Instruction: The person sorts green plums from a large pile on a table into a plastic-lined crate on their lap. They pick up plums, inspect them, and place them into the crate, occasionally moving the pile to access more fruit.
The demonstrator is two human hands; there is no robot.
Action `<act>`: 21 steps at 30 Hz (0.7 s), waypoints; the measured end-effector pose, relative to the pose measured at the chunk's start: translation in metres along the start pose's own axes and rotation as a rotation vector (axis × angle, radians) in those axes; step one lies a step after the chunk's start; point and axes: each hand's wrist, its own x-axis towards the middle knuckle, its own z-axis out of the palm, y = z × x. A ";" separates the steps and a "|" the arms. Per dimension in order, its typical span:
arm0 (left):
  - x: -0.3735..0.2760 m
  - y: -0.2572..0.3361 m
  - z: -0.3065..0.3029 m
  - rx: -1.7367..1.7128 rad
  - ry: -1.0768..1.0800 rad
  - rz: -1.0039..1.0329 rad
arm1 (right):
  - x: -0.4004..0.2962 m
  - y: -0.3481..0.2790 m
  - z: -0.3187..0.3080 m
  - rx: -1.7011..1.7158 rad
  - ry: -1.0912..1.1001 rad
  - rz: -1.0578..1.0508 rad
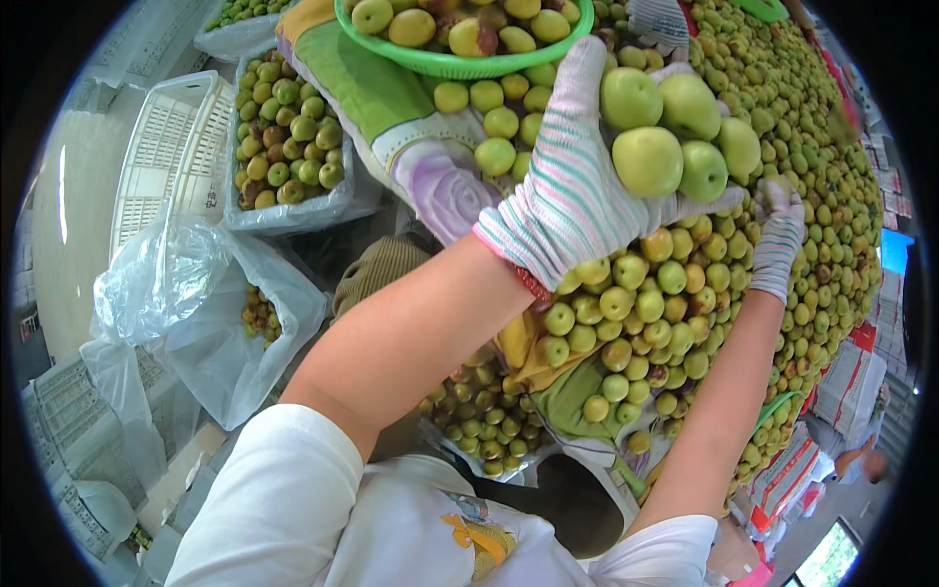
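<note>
My left hand [579, 176], in a striped knitted glove, is raised over the pile, palm up, with several large smooth green jujubes [647, 161] resting on its palm and fingers. To its right, my right hand [780, 227] wears a matching glove and reaches into the heap of green and brown-blotched jujubes [656, 304]. Its fingertips are partly hidden among the fruit, so whether it grips one is unclear. Just beyond my left hand stands a green plastic basket [469, 67] of jujubes, many of them with brown patches.
A patterned cloth [381, 88] lies under the fruit. On the left are a lined crate of jujubes [282, 213], a white plastic crate [158, 147] and a plastic-lined container [242, 381]. Another person's gloved hand [660, 22] is at the top. Below sits more fruit [491, 433]; cartons [843, 389] stand right.
</note>
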 end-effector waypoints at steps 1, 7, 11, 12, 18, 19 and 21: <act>-0.002 0.001 -0.002 0.043 -0.025 0.031 | -0.028 -0.020 0.005 0.212 -0.089 0.024; -0.026 0.028 0.002 0.110 0.022 -0.046 | -0.119 -0.061 0.047 0.853 -0.406 0.096; -0.046 0.027 0.009 0.184 0.032 -0.006 | -0.175 -0.074 0.073 1.032 -0.551 0.121; -0.052 0.029 0.009 0.184 0.038 0.005 | -0.189 -0.076 0.078 1.061 -0.572 0.139; -0.082 0.019 0.010 0.334 0.072 0.070 | -0.263 -0.085 0.105 1.245 -0.274 0.158; -0.088 0.019 0.006 0.259 0.076 0.008 | -0.274 -0.085 0.107 1.276 -0.258 0.168; -0.094 0.015 -0.005 0.276 0.128 -0.041 | -0.290 -0.082 0.109 1.469 -0.265 0.247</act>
